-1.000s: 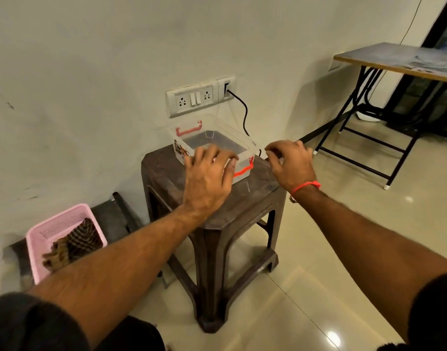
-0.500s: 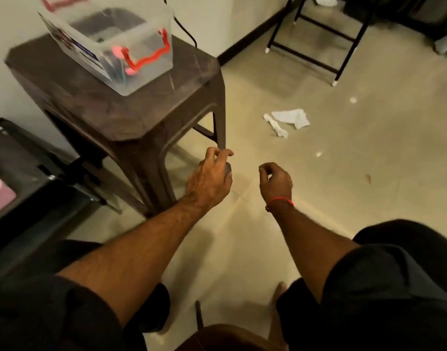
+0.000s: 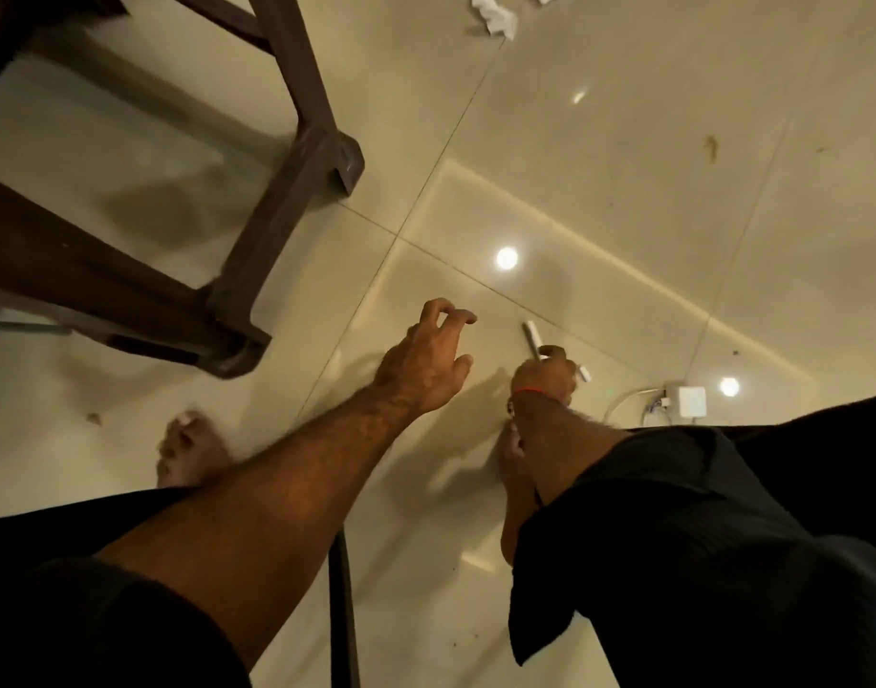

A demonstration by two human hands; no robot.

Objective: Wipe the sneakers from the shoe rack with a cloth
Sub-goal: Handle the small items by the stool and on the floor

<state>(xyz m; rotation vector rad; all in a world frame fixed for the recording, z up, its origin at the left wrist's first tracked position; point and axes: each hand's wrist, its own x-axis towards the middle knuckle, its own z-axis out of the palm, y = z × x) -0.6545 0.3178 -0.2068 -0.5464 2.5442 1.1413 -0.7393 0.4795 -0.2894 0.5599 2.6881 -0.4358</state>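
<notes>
Glossy cream floor tiles (image 3: 599, 141) fill the view below you, with ceiling lights mirrored in them. Your left hand (image 3: 428, 360) hangs over the floor near the middle, fingers loosely curled and spread, nothing in its grasp. Your right hand (image 3: 545, 377), just right of it and wearing a red thread at the wrist, has its fingers curled round a slim white pen-like stick (image 3: 532, 337); one end pokes out toward the far side, the other shows at the right of the fist. What the stick is exactly, cannot tell. Brown plastic stool (image 3: 277, 201) stands at far left, two of its feet on the tiles. Crumpled white cloth or tissue (image 3: 493, 14) lies on the floor at the far edge, well apart from both hands; whether it is the wiping cloth, cannot tell. White charger block (image 3: 691, 401) with cable sits on the floor at right, beside your dark shorts (image 3: 674, 538). One bare foot (image 3: 190, 449) rests on the tiles near left. Sneakers and shoe rack are out of view.
</notes>
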